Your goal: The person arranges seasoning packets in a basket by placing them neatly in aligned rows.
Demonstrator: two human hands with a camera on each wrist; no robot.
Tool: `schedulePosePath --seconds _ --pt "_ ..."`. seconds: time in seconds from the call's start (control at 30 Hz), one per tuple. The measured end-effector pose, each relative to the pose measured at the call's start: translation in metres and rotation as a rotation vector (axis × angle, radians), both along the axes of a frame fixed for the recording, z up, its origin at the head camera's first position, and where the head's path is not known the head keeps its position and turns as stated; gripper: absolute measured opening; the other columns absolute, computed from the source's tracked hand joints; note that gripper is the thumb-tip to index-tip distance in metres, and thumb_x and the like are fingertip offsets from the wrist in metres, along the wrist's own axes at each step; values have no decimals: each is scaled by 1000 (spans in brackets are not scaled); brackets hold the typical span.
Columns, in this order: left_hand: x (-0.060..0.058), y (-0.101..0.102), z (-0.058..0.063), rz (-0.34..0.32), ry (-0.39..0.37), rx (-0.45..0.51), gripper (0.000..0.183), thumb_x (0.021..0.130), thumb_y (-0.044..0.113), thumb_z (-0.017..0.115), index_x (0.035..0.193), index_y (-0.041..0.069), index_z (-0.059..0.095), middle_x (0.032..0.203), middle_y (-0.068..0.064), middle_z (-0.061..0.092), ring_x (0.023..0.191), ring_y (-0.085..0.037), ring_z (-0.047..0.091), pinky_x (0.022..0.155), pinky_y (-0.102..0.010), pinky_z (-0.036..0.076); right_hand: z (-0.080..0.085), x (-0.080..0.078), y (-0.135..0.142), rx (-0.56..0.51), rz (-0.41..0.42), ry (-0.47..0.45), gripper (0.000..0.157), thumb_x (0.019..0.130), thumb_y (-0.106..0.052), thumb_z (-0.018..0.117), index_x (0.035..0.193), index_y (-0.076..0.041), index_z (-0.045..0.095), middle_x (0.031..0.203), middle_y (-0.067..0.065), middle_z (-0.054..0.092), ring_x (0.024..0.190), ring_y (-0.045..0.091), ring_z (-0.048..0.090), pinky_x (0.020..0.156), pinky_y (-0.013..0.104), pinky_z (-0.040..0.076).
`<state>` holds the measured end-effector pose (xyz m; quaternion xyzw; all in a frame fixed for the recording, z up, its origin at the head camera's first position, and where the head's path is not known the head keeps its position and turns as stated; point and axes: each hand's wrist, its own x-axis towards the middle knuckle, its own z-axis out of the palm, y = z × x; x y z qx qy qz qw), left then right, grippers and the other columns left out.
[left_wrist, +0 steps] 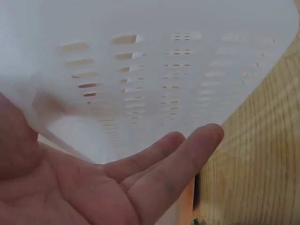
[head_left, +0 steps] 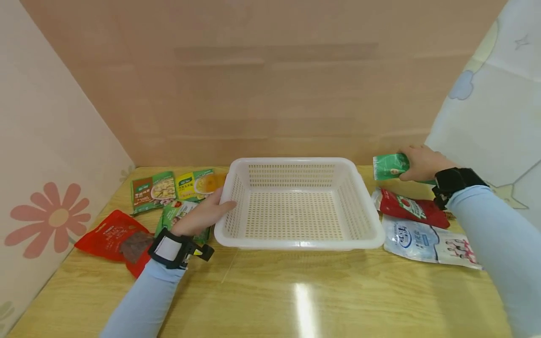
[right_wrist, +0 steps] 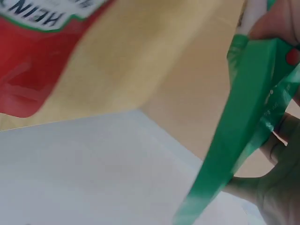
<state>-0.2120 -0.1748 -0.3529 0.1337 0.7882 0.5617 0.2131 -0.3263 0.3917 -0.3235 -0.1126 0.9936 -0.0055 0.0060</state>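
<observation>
A white plastic basket point(head_left: 296, 244) with slotted walls stands in the middle of the table. My left hand point(head_left: 207, 213) holds its left rim, thumb over the inner side. In the left wrist view the fingers point(left_wrist: 161, 183) extend along the outside of the basket wall point(left_wrist: 154, 18). At the back right, my right hand point(head_left: 424, 163) grips a green packet point(head_left: 390, 166) by its right part. The right wrist view shows the green packet point(right_wrist: 234, 126) pinched between thumb and fingers, close to a red Heinz pouch point(right_wrist: 28, 70).
Below the right hand lie the red pouch point(head_left: 410, 209) and a white-and-blue bag point(head_left: 427, 241). Left of the basket are a brown-and-green packet point(head_left: 153, 191), a yellow packet point(head_left: 196, 184), a green packet point(head_left: 173, 213) and a red bag point(head_left: 111, 236). Walls border the table behind and at both sides.
</observation>
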Motion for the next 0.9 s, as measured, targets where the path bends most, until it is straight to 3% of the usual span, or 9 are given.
schedulePosePath --seconds 0.2,0.5,0.57,0.67,0.77,0.9 --pt "-2 -1 5 26 28 -64 66 101 22 42 159 16 11 139 -27 49 107 -39 66 74 -41 58 39 40 -21 -73 35 182 71 65 -24 81 125 0 52 113 24 56 95 40 46 73 52 40" --pt "-16 -6 7 -19 91 -69 68 102 25 42 159 15 6 139 -30 48 110 -41 65 77 -40 58 59 90 -83 -256 215 502 59 55 -7 81 110 -2 61 102 18 57 91 33 47 80 47 34" --pt "-16 -7 10 -3 101 -86 67 102 29 42 158 14 10 136 -28 51 109 -39 66 78 -39 58 61 100 -98 -284 256 551 58 53 -6 82 107 -3 62 99 16 57 89 31 47 81 45 32" --pt "-12 -10 20 49 154 -159 68 100 38 42 156 10 16 136 -26 51 112 -38 65 81 -39 57 61 113 -119 -304 303 597 57 51 -6 84 104 -3 64 95 14 58 88 29 48 82 43 31" --pt "-4 -10 33 123 240 -268 80 97 50 42 157 5 13 149 -25 39 125 -41 56 92 -45 53 59 125 -139 -313 356 629 56 50 -6 83 102 -3 65 93 12 58 87 28 47 81 41 30" --pt "12 3 54 179 373 -306 85 96 49 45 159 6 8 158 -22 28 135 -42 46 100 -48 47 55 135 -163 -291 424 663 54 49 -7 81 101 -6 67 91 9 58 85 27 49 79 42 31"
